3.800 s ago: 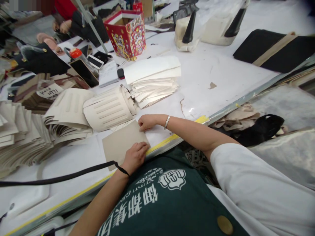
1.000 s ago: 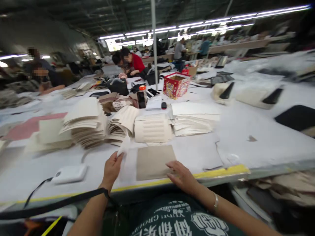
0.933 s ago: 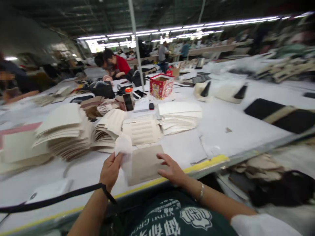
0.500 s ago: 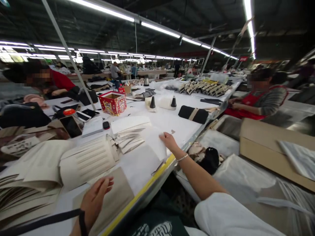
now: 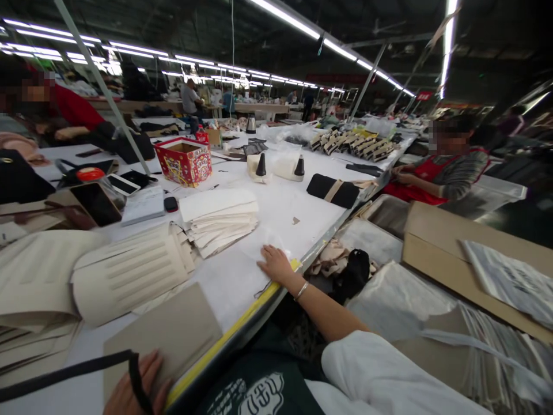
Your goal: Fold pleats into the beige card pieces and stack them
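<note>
My right hand (image 5: 273, 264) lies flat, fingers stretched out, on a thin white sheet (image 5: 259, 239) near the yellow-taped table edge (image 5: 242, 323). My left hand (image 5: 136, 387) rests at the bottom of the view on a grey-brown rectangular panel (image 5: 164, 334), its fingers flat against the panel's near edge; a black strap (image 5: 64, 374) runs across the wrist. Just behind the panel lies a curled cream piece with raised ribs (image 5: 129, 274), and beyond it a stack of cream sheets (image 5: 220, 219).
A red patterned box (image 5: 184, 161), phones (image 5: 123, 184) and a black pouch (image 5: 332, 190) lie farther back on the white table. A person in red (image 5: 444, 167) works to the right. Cardboard boxes (image 5: 449, 253) and plastic-wrapped bins stand beside the table.
My right hand has come down from holding the white sheet up to lying flat on it at the table edge. The left hand slid to the panel's near edge. The view turned right.
</note>
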The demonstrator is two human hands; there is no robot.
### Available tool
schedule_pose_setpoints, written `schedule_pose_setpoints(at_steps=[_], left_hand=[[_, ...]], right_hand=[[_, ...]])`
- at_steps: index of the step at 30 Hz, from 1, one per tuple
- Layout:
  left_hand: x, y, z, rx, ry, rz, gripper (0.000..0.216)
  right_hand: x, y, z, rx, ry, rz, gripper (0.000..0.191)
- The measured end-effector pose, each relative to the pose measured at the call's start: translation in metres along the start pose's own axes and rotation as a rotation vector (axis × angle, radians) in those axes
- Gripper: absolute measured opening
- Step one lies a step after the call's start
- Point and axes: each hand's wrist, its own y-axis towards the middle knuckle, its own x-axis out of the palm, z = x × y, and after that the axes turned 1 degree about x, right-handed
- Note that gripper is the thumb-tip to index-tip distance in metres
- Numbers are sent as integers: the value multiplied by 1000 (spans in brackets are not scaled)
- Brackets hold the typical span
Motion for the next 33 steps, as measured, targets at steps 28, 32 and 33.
schedule_pose_setpoints(at_steps=[28,32,33], left_hand=[[-47,71,61,-675,-975,-25,58],[-56,106,74,-681,-1421,-54,59],[-62,108,71,-715,-1422,2,54]], right_hand=[[-69,-23,-119,327,2050,-543,41],[-49,-40,-156,328,1872,-760,40],[-43,-43,-163,310,1794,-755,40]])
